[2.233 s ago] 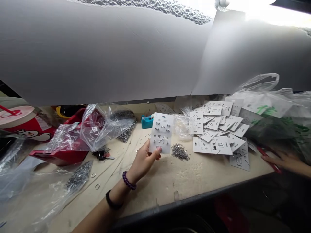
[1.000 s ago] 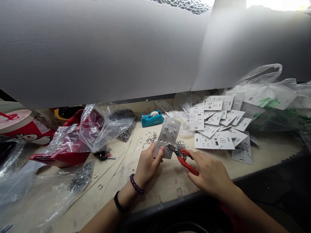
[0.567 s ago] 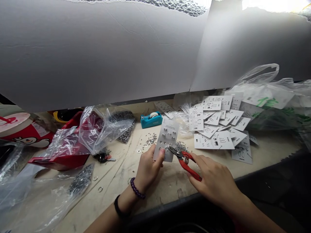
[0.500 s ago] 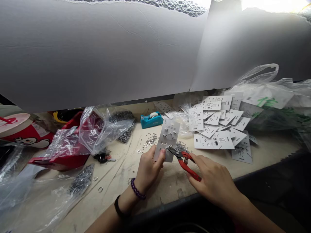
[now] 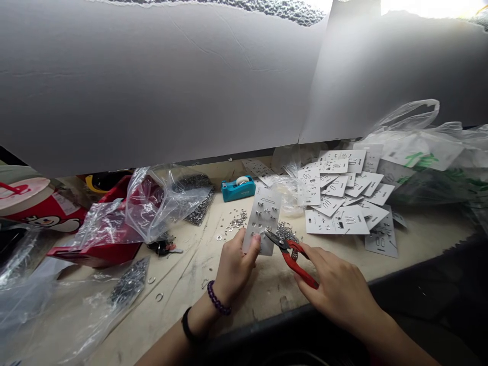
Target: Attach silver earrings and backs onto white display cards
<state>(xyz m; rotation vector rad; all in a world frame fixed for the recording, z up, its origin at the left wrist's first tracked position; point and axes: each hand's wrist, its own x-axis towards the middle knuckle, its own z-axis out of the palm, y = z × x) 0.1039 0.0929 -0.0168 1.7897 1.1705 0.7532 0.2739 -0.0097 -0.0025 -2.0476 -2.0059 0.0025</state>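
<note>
My left hand (image 5: 237, 262) pinches the lower left edge of a grey earring card (image 5: 267, 197), thumb lying across its front. Small metal earrings sit in rows on that card. My right hand (image 5: 335, 279) is wrapped round the red handles of a pair of pliers (image 5: 299, 265). Their dark jaws lie at the card's right edge, near my left thumb; whether they grip a small part I cannot make out. Behind the jaws spreads a heap of tiny metal pieces (image 5: 286, 232), with more loose bits (image 5: 237, 219) left of the card.
A pile of filled cards (image 5: 337, 219) lies at the right, by a clear plastic bag (image 5: 438, 147). A blue tape dispenser (image 5: 238, 190) stands behind the card. Left are a red scoop (image 5: 95, 254), plastic bags (image 5: 152, 203), keys (image 5: 165, 247) and a red cup (image 5: 41, 206).
The plier jaws have shifted slightly right and apart from my left thumb. Both hands keep their hold, and the card stays almost in place.
</note>
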